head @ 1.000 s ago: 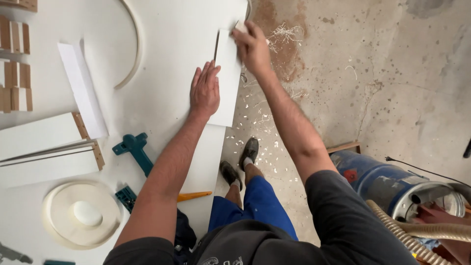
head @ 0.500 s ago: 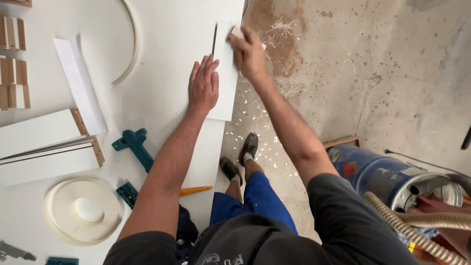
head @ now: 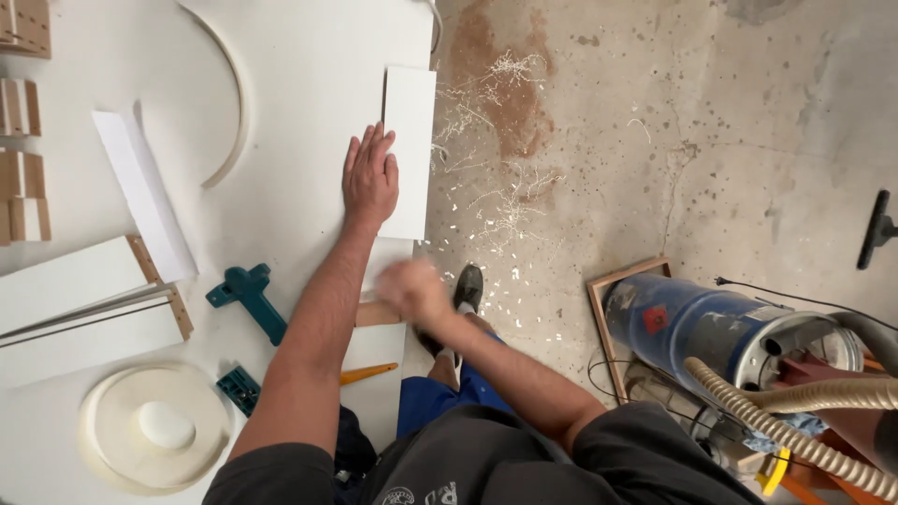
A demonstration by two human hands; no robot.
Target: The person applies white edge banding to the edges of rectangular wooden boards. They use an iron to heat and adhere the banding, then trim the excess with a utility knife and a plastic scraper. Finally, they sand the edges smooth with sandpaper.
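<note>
Palm flat and fingers spread, the left hand presses down on a white rectangular board that lies on the white desk; it grasps nothing, only bears on the board's near left part. The board reaches away from that hand toward the far desk edge, its right side running along the desk's edge above the concrete floor.

The right hand is blurred, hanging nearer the body than the left hand and just past the desk's edge. I cannot tell whether it is clenched or released, nor whether it holds anything. Just beneath it a bit of bare wood shows at the desk edge, and beyond it a dark shoe stands on the floor.

Left of the left hand, a thin curved white strip arcs across the desk, and farther left lies a narrow white panel. Nearer the body, beside the left forearm, rests a teal clamp, with an orange pencil close to the elbow. Well to the left of that sits a round cream disc, and stacked white boards with wooden edges lie above it.

Pale wood shavings are scattered on the floor to the right of the board. Far right of both hands stands a blue drum vacuum with a ribbed beige hose.
</note>
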